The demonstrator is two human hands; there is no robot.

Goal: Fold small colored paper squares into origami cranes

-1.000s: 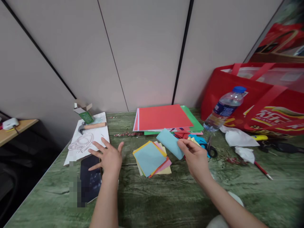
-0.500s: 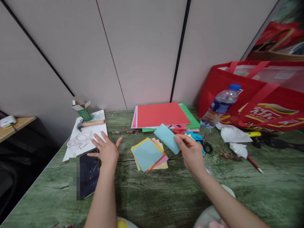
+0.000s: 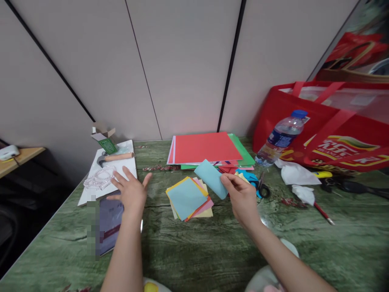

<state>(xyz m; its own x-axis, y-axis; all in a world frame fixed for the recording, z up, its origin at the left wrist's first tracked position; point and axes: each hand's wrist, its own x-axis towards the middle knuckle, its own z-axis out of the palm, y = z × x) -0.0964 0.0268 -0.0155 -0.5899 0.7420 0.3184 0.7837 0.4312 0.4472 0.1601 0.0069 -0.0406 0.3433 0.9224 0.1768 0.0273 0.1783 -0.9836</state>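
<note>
My right hand (image 3: 243,198) pinches the right end of a folded light-blue sheet of paper (image 3: 209,177), held up over the table. To its left lies a fanned stack of coloured square papers (image 3: 188,198), light blue on top, with yellow, orange and pink edges showing. My left hand (image 3: 130,190) is spread with its fingers apart and holds nothing. It is above the upper right part of a tablet-like device (image 3: 109,223), whose screen is lit. Whether the fingers touch the device I cannot tell.
Behind the squares lies a pile of larger red and green sheets (image 3: 206,148). Scissors (image 3: 263,188), a water bottle (image 3: 281,138), a red bag (image 3: 334,121) and a red pencil (image 3: 323,213) are on the right. A hammer (image 3: 118,157) and a small green box (image 3: 106,142) are at the left.
The device's screen has gone from dark to lit. My left hand has shifted slightly left. My right hand still holds the folded blue paper in nearly the same place.
</note>
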